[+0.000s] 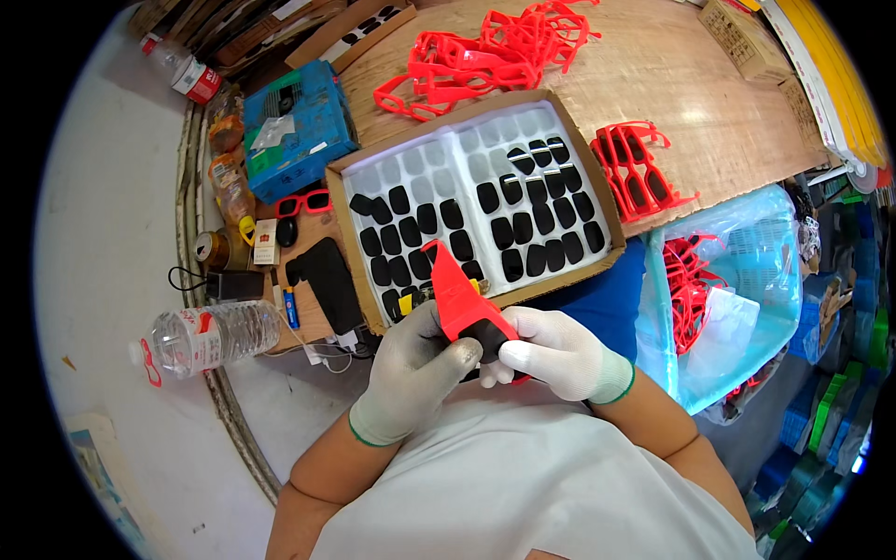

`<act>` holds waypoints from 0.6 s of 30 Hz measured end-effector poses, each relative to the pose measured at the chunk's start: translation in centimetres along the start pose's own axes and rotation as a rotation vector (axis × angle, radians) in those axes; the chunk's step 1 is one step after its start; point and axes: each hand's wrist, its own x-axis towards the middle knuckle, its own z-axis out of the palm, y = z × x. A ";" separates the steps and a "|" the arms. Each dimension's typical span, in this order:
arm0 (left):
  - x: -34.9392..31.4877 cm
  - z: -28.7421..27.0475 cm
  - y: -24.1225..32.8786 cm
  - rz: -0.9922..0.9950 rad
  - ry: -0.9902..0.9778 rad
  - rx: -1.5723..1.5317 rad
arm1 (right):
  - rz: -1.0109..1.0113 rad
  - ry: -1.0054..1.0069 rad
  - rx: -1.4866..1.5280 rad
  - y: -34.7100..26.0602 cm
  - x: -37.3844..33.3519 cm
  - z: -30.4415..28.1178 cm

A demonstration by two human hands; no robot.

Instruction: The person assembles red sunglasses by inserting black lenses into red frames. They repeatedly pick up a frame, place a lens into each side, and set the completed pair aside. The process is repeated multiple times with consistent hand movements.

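Note:
Both my hands wear white knit gloves and meet in front of my body. My left hand [418, 366] is closed round a pair of red sunglasses [455, 291], one wide temple arm pointing up and away. From the other side my right hand [567, 357] grips the same pair, its thumb at the dark lens [488, 338]. The far end of the sunglasses is hidden by my fingers. Just beyond my hands lies a cardboard box [611, 210] with a white compartment tray [474, 219]. Many dark lenses [427, 218] fill its nearer cells; some far cells hold none.
Red frames [471, 65] are heaped at the back, and stacked red sunglasses [635, 168] sit right of the box. A blue basket [756, 257] lined with plastic holds more. At left are a blue box [299, 126], a large bottle [210, 338] and a black cloth [327, 285].

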 end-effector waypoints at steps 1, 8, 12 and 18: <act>0.0 0.0 0.0 0.003 0.008 0.002 | -0.025 0.010 0.024 0.2 0.0 0.2; 0.6 0.4 -1.6 0.070 0.137 0.027 | -0.141 0.187 -0.237 0.3 -0.2 1.2; 0.8 0.5 -1.8 0.163 0.220 0.206 | -0.221 0.269 -0.377 0.5 0.2 1.7; 0.8 1.0 -1.5 0.236 0.293 0.375 | -0.208 0.284 -0.476 -0.4 0.4 1.9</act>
